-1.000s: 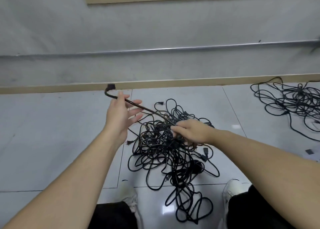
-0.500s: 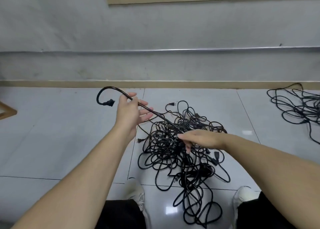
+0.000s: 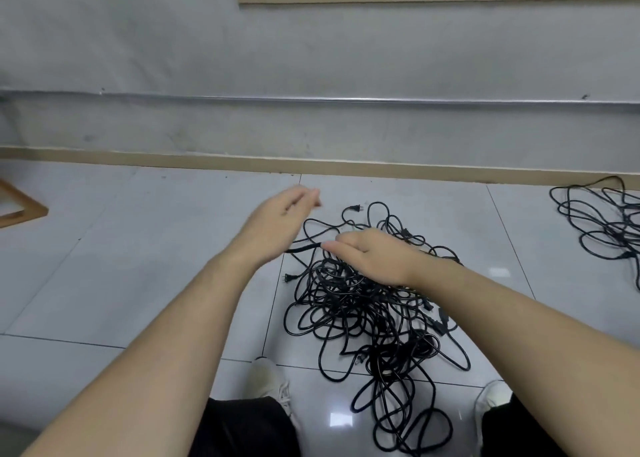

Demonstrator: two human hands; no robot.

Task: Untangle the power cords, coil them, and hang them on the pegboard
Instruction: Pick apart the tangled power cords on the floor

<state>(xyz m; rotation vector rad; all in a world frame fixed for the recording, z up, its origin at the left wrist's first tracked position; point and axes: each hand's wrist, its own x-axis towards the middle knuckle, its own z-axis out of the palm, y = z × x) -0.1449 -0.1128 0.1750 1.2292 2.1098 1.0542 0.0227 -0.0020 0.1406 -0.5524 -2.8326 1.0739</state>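
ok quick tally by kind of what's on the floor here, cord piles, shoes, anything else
tangled piles of black power cords: 2
white shoes: 2
light wooden frame corner at the left edge: 1
total: 5

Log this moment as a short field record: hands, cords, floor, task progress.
left hand: raised over the floor, blurred, grip cannot be told
right hand: on top of the tangle, fingers among cords
tangle: black cords heaped on the floor, still knotted
second pile: loose cords at far right
floor: pale tiles
shoes: white, near the tangle
progress: nothing coiled, pegboard not seen
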